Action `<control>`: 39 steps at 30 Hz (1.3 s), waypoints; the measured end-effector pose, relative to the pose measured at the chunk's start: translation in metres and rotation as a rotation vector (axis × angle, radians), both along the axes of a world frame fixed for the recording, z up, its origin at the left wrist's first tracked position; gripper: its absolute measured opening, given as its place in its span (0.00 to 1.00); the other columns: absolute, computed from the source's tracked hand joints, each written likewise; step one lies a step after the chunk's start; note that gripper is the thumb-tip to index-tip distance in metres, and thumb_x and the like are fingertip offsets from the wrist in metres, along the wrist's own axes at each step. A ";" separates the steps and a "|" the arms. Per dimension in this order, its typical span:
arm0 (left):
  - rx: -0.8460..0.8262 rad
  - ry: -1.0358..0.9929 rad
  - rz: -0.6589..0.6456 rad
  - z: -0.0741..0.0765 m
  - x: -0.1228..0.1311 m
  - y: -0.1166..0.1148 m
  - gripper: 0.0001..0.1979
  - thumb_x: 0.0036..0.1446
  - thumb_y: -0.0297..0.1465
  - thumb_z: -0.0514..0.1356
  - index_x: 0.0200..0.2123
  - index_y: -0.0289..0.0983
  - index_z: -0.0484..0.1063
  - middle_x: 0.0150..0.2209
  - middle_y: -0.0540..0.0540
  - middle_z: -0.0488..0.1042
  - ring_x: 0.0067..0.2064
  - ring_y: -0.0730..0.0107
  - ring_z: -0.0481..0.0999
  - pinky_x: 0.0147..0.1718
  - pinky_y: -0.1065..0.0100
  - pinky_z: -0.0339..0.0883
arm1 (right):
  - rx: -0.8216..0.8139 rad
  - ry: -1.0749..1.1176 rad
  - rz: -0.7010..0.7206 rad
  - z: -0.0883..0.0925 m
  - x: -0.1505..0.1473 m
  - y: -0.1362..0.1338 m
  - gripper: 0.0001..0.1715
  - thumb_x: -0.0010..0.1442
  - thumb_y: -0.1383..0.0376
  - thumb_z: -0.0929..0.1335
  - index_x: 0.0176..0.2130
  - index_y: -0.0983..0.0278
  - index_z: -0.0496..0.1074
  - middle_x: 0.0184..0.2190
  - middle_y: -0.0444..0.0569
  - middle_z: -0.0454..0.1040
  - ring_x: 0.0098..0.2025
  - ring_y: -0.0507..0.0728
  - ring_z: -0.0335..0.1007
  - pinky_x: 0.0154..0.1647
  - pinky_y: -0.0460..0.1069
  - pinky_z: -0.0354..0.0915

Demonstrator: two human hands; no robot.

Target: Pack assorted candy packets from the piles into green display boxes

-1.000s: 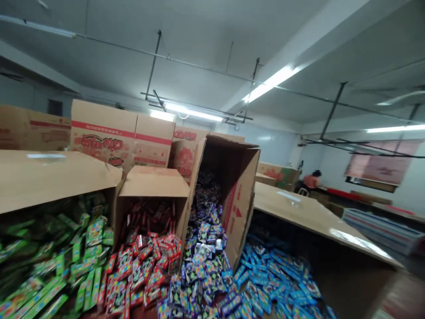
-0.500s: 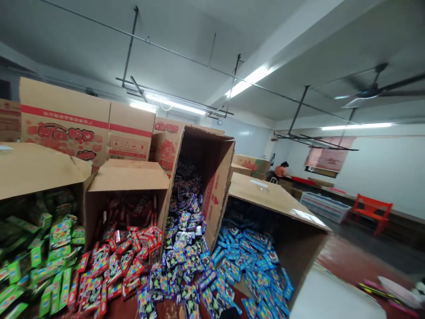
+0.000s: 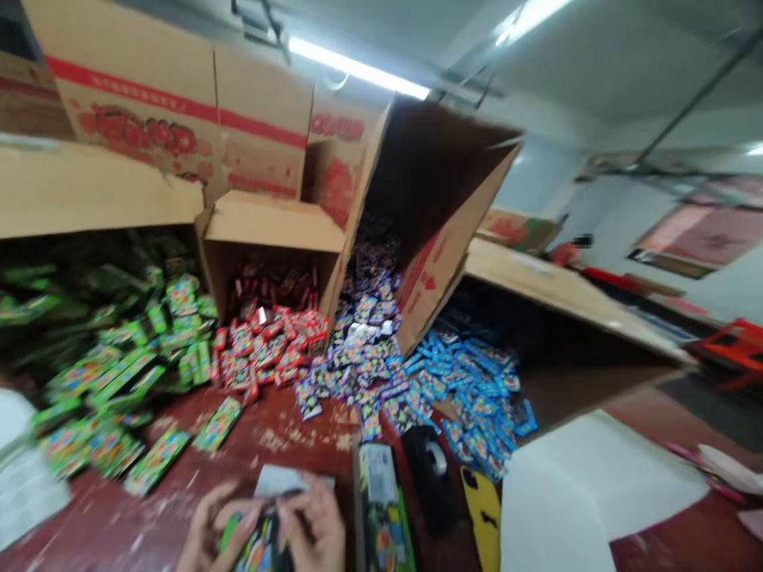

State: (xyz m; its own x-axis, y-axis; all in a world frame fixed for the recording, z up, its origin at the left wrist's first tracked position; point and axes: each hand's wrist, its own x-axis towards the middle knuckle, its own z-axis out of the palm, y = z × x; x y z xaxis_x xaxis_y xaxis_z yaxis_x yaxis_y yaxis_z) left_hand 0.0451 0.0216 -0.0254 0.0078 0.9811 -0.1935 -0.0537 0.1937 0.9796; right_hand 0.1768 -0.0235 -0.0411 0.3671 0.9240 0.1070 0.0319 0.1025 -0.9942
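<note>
Printed packet (image 3: pixel 256 552), green at one edge, lies at about seven o'clock in the head view, held above the table (image 3: pixel 327 413). Left hand (image 3: pixel 208 531) is closed on its left side; right hand (image 3: pixel 317 524) pinches it from the right, with the thumbs close together. Blur hides whether it is one packet or several.

It looks light, probably thin card: stiff along its edges, easily dented on the flat, and perhaps slippery if the print is glossy. The long edges seem the best hold, with gentle finger pressure.

With the held packet as clock centre, a pale flat piece (image 3: pixel 280 479) is just beyond at one. Loose green packets (image 3: pixel 160 461) lie between ten and eleven. A long printed box (image 3: pixel 380 508) walls off three, a black object (image 3: pixel 434 485) beyond it. Bare tabletop gives room toward nine and twelve.
</note>
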 end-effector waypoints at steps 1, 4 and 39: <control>-0.006 -0.019 -0.053 0.000 -0.003 -0.001 0.27 0.44 0.45 0.69 0.46 0.42 0.71 0.32 0.48 0.79 0.36 0.58 0.79 0.37 0.61 0.75 | 0.018 0.048 -0.055 -0.001 -0.003 -0.003 0.30 0.55 0.57 0.73 0.55 0.56 0.64 0.34 0.48 0.77 0.36 0.62 0.76 0.32 0.54 0.73; 0.037 0.017 -0.215 0.005 -0.013 -0.006 0.18 0.46 0.44 0.67 0.36 0.39 0.75 0.30 0.48 0.79 0.36 0.60 0.78 0.38 0.63 0.72 | 0.056 0.142 -0.163 0.007 -0.012 -0.012 0.36 0.55 0.58 0.73 0.59 0.59 0.59 0.38 0.51 0.78 0.37 0.60 0.76 0.40 0.55 0.72; -0.093 -0.076 -0.380 0.027 -0.003 -0.026 0.18 0.48 0.35 0.68 0.37 0.39 0.63 0.26 0.55 0.71 0.27 0.74 0.70 0.29 0.72 0.64 | -0.426 0.073 0.528 0.077 0.038 0.030 0.14 0.44 0.58 0.76 0.25 0.65 0.73 0.21 0.41 0.71 0.24 0.50 0.64 0.28 0.46 0.60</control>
State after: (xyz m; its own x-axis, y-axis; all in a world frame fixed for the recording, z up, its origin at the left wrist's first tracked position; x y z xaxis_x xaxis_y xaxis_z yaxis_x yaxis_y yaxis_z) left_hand 0.0417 -0.0042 0.0017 0.3845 0.8839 -0.2661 -0.0332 0.3014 0.9529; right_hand 0.2144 0.0070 0.0356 -0.1523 0.9374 -0.3133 0.0163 -0.3146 -0.9491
